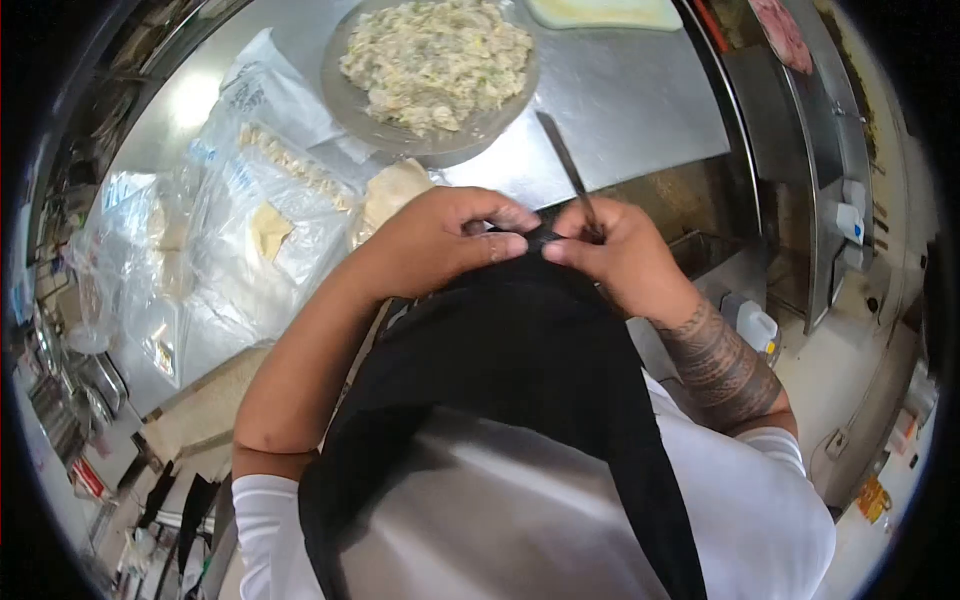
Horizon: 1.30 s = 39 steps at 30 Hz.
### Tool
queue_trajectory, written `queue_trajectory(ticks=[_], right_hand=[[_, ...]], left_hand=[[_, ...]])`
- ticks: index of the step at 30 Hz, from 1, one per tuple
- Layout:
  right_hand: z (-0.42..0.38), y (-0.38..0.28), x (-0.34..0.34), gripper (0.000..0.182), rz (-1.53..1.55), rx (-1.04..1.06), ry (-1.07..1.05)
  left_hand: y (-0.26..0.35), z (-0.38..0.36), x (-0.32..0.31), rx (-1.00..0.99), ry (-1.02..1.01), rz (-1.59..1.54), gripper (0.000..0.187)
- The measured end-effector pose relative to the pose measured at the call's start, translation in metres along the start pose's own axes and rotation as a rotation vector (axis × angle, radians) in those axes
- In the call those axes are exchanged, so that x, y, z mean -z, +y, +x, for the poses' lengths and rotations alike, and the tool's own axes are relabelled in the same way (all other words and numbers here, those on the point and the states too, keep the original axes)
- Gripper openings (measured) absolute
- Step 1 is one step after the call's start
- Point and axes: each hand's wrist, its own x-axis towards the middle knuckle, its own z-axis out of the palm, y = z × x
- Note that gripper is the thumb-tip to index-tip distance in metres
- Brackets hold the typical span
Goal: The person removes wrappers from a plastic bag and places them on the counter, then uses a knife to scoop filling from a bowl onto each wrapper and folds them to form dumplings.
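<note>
My left hand has thumb and fingers drawn together at the black apron, where dark cloth gathers in front of my waist. Facing it, my right hand pinches at the same dark cloth with its thumb tip. A thin flat metal spatula stands up out of the right hand, its blade pointing away from me. Just beyond my left hand lies a pale round stack of dough wrappers. Farther off sits a wide metal bowl heaped with a pale chopped filling flecked with green.
Clear plastic bags with dough pieces spread over the left of the steel table. A pale cutting board lies at the far edge. White plastic jugs stand low on the right, and metal cabinets line that side.
</note>
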Motion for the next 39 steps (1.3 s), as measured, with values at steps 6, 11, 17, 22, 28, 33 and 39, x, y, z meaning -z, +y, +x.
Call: queue_trajectory(ticks=[6, 11, 17, 22, 28, 33, 39], right_hand=[[-0.004, -0.023, -0.012, 0.010, 0.265, 0.037, 0.109], [-0.005, 0.022, 0.010, 0.006, -0.073, 0.035, -0.037], [-0.008, 0.015, 0.000, 0.006, -0.080, -0.081, -0.221], [0.002, 0.025, -0.001, 0.016, -0.318, 0.086, -0.164], [0.006, 0.022, -0.003, 0.021, -0.373, 0.015, -0.188], [0.017, 0.041, -0.014, 0.019, -0.435, 0.128, -0.089], [0.023, 0.028, -0.018, 0.012, -0.334, 0.119, 0.007]], left_hand=[[0.023, -0.004, 0.007, 0.093, 0.078, 0.073, 0.018], [0.050, -0.035, 0.010, 0.237, 0.182, 0.279, 0.013], [0.064, -0.041, 0.024, 0.127, 0.190, 0.553, 0.011], [0.057, -0.036, 0.024, 0.103, 0.157, 0.438, 0.011], [0.043, -0.028, 0.014, -0.120, 0.149, 0.627, 0.015], [0.035, -0.023, 0.013, -0.173, 0.091, 0.704, 0.015], [0.027, -0.020, 0.007, -0.252, 0.004, 0.699, 0.013]])
